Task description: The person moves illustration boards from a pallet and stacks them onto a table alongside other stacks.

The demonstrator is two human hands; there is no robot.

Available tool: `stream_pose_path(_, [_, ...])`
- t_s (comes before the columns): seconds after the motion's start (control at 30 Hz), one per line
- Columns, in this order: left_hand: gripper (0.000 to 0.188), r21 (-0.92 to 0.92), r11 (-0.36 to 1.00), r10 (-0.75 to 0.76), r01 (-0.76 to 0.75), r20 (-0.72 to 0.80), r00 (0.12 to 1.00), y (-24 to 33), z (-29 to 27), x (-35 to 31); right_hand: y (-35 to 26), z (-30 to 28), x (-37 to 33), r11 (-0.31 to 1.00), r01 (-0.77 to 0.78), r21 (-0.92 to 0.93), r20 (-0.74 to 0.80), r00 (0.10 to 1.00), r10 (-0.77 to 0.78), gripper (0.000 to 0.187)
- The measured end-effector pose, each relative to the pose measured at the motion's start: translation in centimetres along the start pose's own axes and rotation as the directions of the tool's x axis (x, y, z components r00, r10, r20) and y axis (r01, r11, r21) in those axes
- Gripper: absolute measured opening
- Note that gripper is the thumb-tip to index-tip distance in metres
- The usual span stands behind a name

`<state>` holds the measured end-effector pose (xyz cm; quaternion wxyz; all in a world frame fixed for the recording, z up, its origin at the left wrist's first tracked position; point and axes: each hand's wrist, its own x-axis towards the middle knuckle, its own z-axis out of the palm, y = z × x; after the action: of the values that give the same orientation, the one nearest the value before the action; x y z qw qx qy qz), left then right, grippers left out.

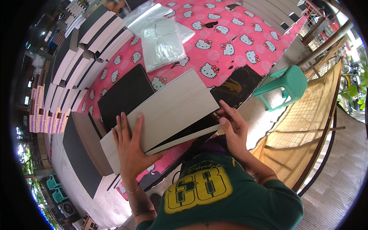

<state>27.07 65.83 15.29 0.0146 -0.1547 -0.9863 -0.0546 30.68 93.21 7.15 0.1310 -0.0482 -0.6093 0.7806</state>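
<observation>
From where I sit at the head camera, I have my left grip [132, 147] spread wide, fingers fanned over the near left part of a thick pale block [172, 103] with finely ridged edge lines. It presses flat and is not closed around anything; the block's left end pokes out past it, and the far end rises away to its upper right.

My right grip [235, 132] is at the right end of a thin pale strip [184, 140], with a dark gap between strip and block. Its thumb and fingers are partly curled; I cannot tell whether they are pinched on the strip.

Just beyond my left grip lies a flat black board [126, 92], partly under the block. Left of that grip I have a thick dark-covered book [82, 149], and farther out, beyond it to the left, stacks of black-covered books [92, 42]. Straight ahead of both, clear plastic packs [163, 44] lie on the bench [237, 40], which wears a pink cloth printed with white cat faces. Just past my right grip is a black panel [239, 86] with a gold emblem; beyond that, to the right, stands a green stool [297, 82].
</observation>
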Motion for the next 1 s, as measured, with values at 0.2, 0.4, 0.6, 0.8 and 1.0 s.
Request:
stream_pose_path(0.2, [0.114, -0.012, 1.0, -0.007, 0.007, -0.006, 1.0, 0.0, 0.2, 0.0, 0.0, -0.3, 0.1, 0.999, 0.003, -0.048, 0.043, 0.999, -0.001, 0.041])
stream_pose_path(0.4, [0.115, -0.009, 1.0, -0.005, 0.005, 0.001, 1.0, -0.2, 0.3, 0.0, 0.2, -0.3, -0.2, 0.999, -0.044, 0.0, 0.008, 0.999, 0.044, 0.04])
stream_pose_path(0.6, [0.115, -0.02, 1.0, -0.024, 0.024, 0.003, 1.0, -0.1, 0.2, 0.1, 0.4, -0.2, 0.4, 0.993, 0.097, -0.063, -0.029, 0.995, -0.099, 0.02])
stream_pose_path(0.8, [0.114, -0.023, 1.0, -0.015, 0.015, 0.011, 1.0, -0.2, 0.1, 0.2, 0.7, 0.9, 1.1, 0.989, 0.041, 0.142, -0.042, 0.998, -0.035, 0.006])
stream_pose_path(1.0, [0.113, -0.011, 1.0, -0.021, 0.021, 0.01, 1.0, -0.1, 0.1, 0.2, 0.8, 1.2, 1.1, 0.999, 0.037, 0.007, -0.046, 0.998, -0.036, 0.037])
